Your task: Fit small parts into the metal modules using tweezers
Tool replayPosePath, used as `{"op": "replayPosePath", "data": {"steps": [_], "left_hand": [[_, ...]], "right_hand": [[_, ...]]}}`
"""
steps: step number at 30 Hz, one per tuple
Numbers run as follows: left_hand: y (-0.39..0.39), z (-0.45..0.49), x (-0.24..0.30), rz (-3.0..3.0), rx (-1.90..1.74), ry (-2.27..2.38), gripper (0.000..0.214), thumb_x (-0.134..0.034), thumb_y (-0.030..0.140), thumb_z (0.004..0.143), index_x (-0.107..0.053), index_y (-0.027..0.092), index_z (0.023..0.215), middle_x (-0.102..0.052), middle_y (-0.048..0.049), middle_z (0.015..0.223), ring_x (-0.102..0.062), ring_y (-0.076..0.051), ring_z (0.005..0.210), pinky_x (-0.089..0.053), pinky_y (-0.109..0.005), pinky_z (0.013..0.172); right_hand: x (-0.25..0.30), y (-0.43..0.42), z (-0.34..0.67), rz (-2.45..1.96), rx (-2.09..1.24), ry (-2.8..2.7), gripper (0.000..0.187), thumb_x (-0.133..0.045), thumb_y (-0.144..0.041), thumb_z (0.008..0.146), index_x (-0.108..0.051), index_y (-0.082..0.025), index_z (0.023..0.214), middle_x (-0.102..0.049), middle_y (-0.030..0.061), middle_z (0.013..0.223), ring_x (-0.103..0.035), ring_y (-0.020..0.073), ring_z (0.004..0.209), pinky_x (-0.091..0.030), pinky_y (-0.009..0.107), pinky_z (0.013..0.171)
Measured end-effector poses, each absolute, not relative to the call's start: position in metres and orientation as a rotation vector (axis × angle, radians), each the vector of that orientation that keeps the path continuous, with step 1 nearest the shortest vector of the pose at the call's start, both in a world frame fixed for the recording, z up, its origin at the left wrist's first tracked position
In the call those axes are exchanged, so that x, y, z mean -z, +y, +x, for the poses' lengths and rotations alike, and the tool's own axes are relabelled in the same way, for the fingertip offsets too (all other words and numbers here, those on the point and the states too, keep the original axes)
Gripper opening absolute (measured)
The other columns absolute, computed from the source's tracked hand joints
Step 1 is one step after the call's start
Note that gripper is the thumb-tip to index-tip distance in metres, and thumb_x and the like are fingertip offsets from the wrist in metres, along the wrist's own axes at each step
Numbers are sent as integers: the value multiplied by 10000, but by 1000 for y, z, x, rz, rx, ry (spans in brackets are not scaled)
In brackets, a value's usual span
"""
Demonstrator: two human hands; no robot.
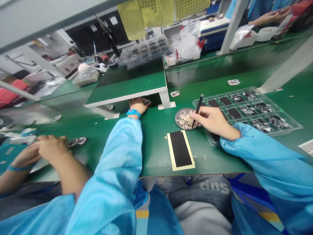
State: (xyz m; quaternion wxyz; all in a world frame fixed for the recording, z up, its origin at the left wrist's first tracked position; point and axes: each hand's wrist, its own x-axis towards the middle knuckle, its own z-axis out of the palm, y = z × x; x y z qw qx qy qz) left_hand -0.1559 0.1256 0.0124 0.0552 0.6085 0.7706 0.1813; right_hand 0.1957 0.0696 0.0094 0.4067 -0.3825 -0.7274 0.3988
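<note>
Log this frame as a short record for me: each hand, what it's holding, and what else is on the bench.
Left hand: pinches a small dark component beneath a raised green shelf
Right hand: grips a black stylus, its tip in a round perforated dish of small pale parts
Bench: clear compartment tray holding dark parts; black mat with yellow border
Others: a co-worker's hands at far left

Green workbench (202, 156) gap between black pad (180, 148) and plastic tray (246, 111)
</note>
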Motion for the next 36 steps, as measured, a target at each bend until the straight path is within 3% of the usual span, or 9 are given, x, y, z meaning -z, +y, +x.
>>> {"op": "replayPosePath", "data": {"steps": [2,4,9,13,19,27,36], "left_hand": [[118,-151,-16,1861,-478,2375,333,-692,453,826,-688,149,961,-718,-145,1051,-623,-309,1049,-424,-432,984],[100,-139,-22,1877,-440,2356,320,-716,423,802,-684,142,950,-720,-154,995,-652,-313,966,-466,-423,901],[41,-90,-25,1724,-851,1734,400,-808,305,699,-638,178,1038,-719,-71,944,-674,-211,803,-529,-339,740],[22,-62,-17,1423,-983,1222,437,-836,249,673,-650,179,1063,-715,-54,976,-680,-174,841,-545,-305,777],[16,-56,-16,1444,-768,1221,351,-672,441,884,-731,161,1087,-724,-61,884,-631,-145,719,-482,-251,631],[12,-59,2,1681,-569,1229,205,-609,248,892,-686,167,1064,-700,-38,898,-642,-157,790,-493,-273,713],[7,-55,7,1776,-638,1274,177,-601,214,886,-622,182,1059,-677,-16,907,-638,-143,794,-490,-263,711]], "right_hand": [[-5,65,192,-913,-1285,-1832,293,-740,-481,830,-713,-191,855,-728,27,723,-654,172,609,-537,330,580],[-1,62,189,-882,-1318,-1893,280,-765,-451,803,-733,-189,898,-765,52,846,-705,195,711,-580,355,666],[4,60,187,-932,-912,-2040,236,-747,-419,833,-763,-195,907,-777,59,894,-717,228,772,-581,382,731],[7,56,183,-924,-720,-2064,232,-739,-425,855,-748,-197,895,-765,50,821,-683,191,654,-557,339,649],[7,52,176,-917,-564,-2143,222,-715,-402,889,-709,-182,865,-743,42,777,-690,191,677,-526,309,634],[12,52,175,-989,-666,-2087,240,-730,-422,869,-698,-183,863,-723,27,751,-671,177,642,-518,311,619],[14,54,176,-1011,-938,-1924,234,-742,-411,848,-681,-188,886,-732,48,810,-673,183,686,-537,323,629]]}}
